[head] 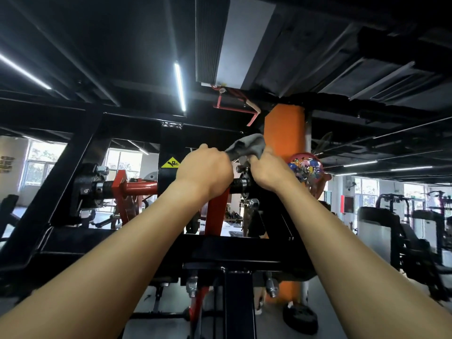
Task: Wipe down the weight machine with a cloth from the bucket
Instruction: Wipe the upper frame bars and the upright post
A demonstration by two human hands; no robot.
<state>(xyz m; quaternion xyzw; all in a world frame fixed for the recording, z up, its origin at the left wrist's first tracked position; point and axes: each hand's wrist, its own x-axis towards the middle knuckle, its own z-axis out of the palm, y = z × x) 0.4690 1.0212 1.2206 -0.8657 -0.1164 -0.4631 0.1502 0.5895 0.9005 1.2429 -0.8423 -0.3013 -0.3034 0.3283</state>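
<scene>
A grey cloth (247, 145) is held bunched near the top of the weight machine (80, 148), above its red bar (141, 188), its ends gripped by the curled fingers of the left hand (205, 167) and of the right hand (269, 172).

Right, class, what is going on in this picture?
A person is wiping a black and red weight machine in a gym. The left hand and right hand both grip a grey cloth bunched between them, up by the right end of the machine's red shaft.
</scene>
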